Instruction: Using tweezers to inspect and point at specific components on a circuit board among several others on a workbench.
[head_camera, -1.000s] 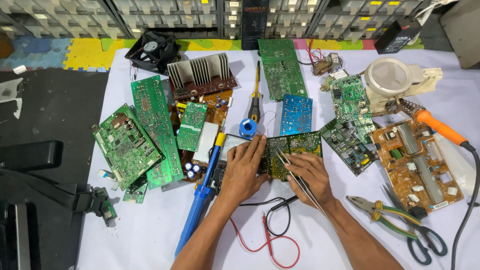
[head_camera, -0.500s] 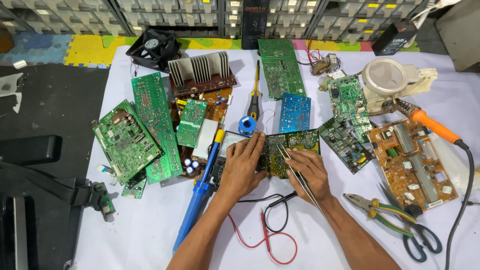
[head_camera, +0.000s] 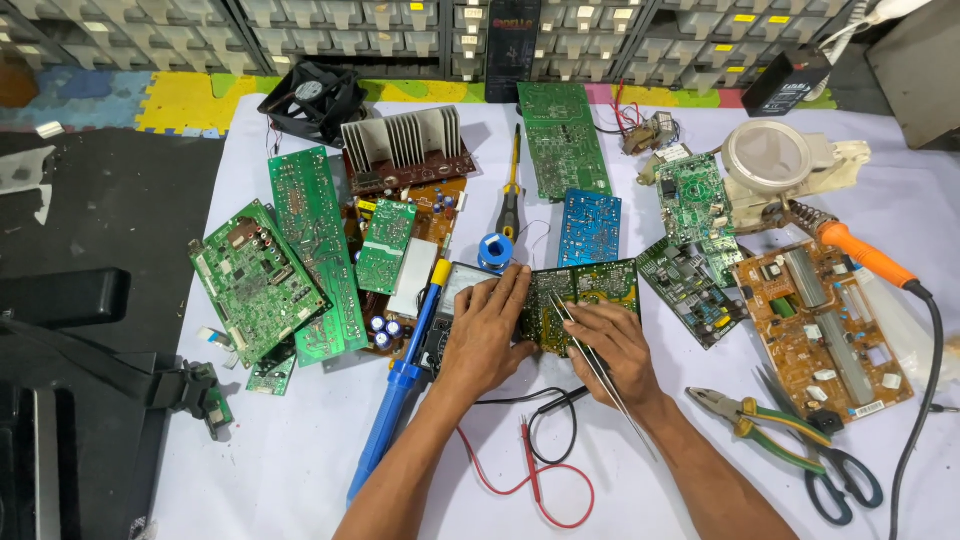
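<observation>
At the middle of the white-covered table (head_camera: 300, 450), my left hand (head_camera: 487, 335) lay flat, fingers spread, pressing down the left edge of a green-and-yellow circuit board (head_camera: 590, 300) without closing round it. My right hand (head_camera: 618, 350) rested on the board's lower right part, its fingers pinched shut on a pair of slim metal tweezers (head_camera: 590, 360) whose tips touched the board's surface. Just beside my left wrist lay a blue desoldering pump (head_camera: 395, 395), and below both hands red and black test leads (head_camera: 530, 470) curled on the cloth. A blue circuit board (head_camera: 590, 225) sat directly behind the one I held, with a spool of solder (head_camera: 495, 250) to its left. Well to the right lay a brown board (head_camera: 825, 330) carrying a small white rectangular label near its bottom corner, an orange-handled soldering iron (head_camera: 860, 255) touching its top edge. Green-handled pliers (head_camera: 765, 420) lay near my right forearm. Along the far wall ran grey drawer cabinets (head_camera: 350, 20), several fronted with little yellow tags, and a black boxy package (head_camera: 785, 80) stood at the table's far right.
</observation>
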